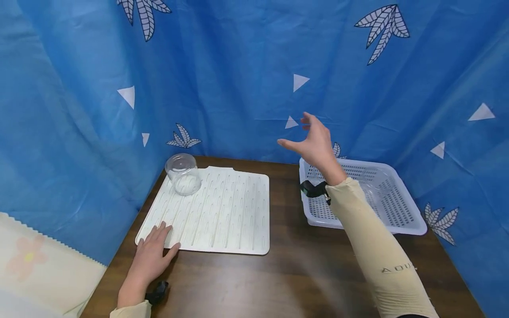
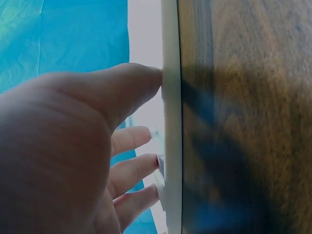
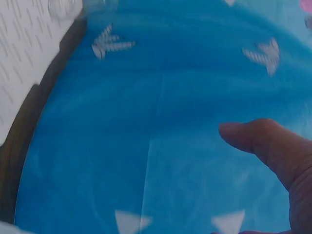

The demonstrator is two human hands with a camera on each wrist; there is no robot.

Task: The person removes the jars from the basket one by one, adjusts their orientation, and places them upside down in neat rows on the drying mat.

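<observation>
My left hand (image 1: 153,256) rests on the near left corner of a white ridged drying mat (image 1: 222,212), its fingers spread over the surface. In the left wrist view the thumb (image 2: 131,83) touches the mat's edge (image 2: 170,122). A clear, round plastic container (image 1: 184,174) stands on the mat's far left corner, away from both hands. My right hand (image 1: 316,143) is raised in the air near the left end of a white plastic basket (image 1: 401,203), thumb and fingers apart with nothing between them. Only the right thumb (image 3: 263,141) shows clearly in the right wrist view.
The mat and basket lie on a dark brown wooden table (image 1: 286,274). Blue curtain (image 1: 246,88) with leaf and triangle prints hangs close behind and at the sides. A cream cloth with a flower print (image 1: 36,265) hangs at the lower left.
</observation>
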